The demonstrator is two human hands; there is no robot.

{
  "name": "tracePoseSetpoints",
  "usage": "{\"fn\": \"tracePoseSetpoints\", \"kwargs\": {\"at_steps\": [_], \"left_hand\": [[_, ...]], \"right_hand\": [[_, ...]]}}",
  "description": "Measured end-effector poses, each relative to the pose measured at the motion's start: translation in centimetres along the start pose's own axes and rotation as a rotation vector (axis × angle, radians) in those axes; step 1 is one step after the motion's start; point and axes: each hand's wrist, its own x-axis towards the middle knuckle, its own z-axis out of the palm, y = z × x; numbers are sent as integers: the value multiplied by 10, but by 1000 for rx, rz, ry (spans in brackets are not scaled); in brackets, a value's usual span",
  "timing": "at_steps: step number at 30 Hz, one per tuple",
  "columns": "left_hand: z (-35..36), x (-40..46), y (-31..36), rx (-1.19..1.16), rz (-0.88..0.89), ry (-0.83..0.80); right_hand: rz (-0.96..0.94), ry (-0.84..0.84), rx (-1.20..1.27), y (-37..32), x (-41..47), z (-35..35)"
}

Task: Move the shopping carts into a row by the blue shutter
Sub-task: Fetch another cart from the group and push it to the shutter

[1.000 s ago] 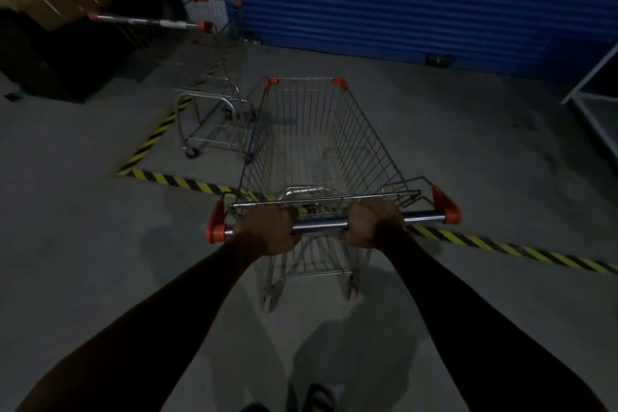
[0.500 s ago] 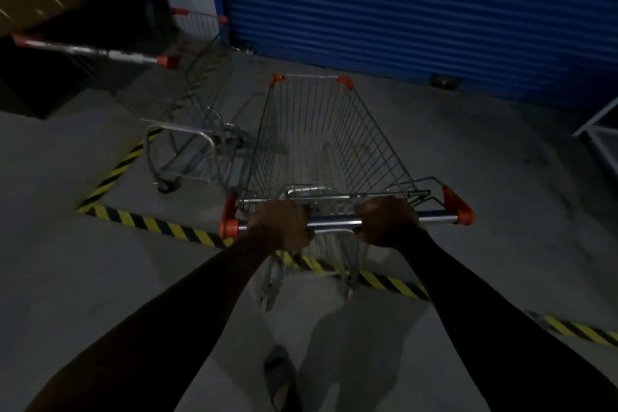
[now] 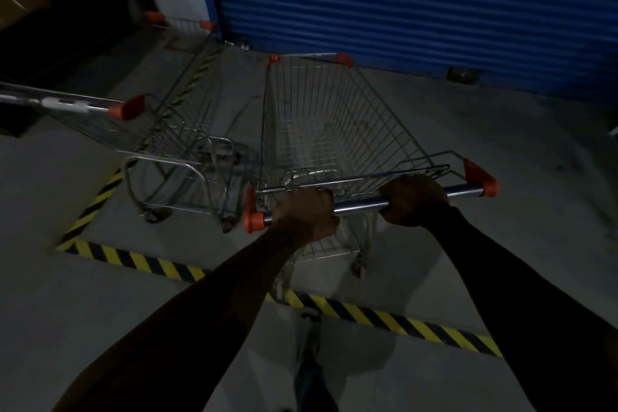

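Just left of the left hand [image 3: 306, 211], the parked cart [image 3: 160, 130] is sitting close; both fists, right hand [image 3: 413, 199] too, are wrapping the pushed cart's handle [image 3: 357, 204]; drifting left risks snagging wheels short of the blue shutter [image 3: 401, 3].

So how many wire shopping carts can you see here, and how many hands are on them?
Silver wire shopping carts with orange corner caps: 2 (pushed cart, parked cart)
Bare hands gripping the pushed cart's handle: 2 (left hand, right hand)
Total: 4
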Motion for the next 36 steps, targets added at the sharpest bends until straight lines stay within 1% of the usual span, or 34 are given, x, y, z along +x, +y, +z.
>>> {"fn": "tracePoseSetpoints", "kwargs": {"at_steps": [3, 4, 5, 7, 8, 9, 11, 13, 15, 16, 18, 20, 23, 25, 27, 29, 33, 36], "left_hand": [[0, 44, -28, -33, -28, -8], [-1, 59, -36, -24, -35, -5], [-2, 72, -46, -2, -31, -3], [-1, 96, -68, 19, -27, 16], [0, 106, -80, 34, -27, 42], [0, 115, -93, 44, -32, 69], [-3, 129, -115, 44, -52, 84], [-2, 140, -133, 32, -75, 88], [4, 151, -153, 0, -110, 99], [7, 156, -162, -8, -120, 98], [9, 163, -181, 0, -102, 76], [11, 166, -194, 50, -70, 84], [11, 168, -212, -17, -59, 99], [12, 164, -219, 49, 8, 149], [13, 157, -228, 150, 31, 198], [18, 152, -240, 178, 58, 258], [22, 143, -259, 144, 98, 242], [22, 133, -269, 188, 103, 233]], "right_hand": [[-7, -74, 32, 13, 55, -4], [20, -109, 21, 14, 75, -12], [59, -192, 16, 13, 95, -20], [119, -307, 50, 13, 132, -28], [146, -326, 63, 13, 149, -26], [150, -288, 54, 13, 164, -25], [93, -83, 26, 11, 187, -15], [73, 26, -27, 5, 201, -12], [99, -94, 2, -5, 223, -20], [120, -117, 24, -11, 233, -25], [127, -70, 52, -17, 246, -27], [117, -61, 37, -25, 253, -27], [152, -84, 47, -38, 261, -31], [180, -91, 41, -46, 262, -32], [195, -113, 71, -56, 261, -32], [207, -123, 87, -68, 262, -34], [199, -93, 71, -92, 260, -36], [204, -85, 63, -105, 258, -38]]}}
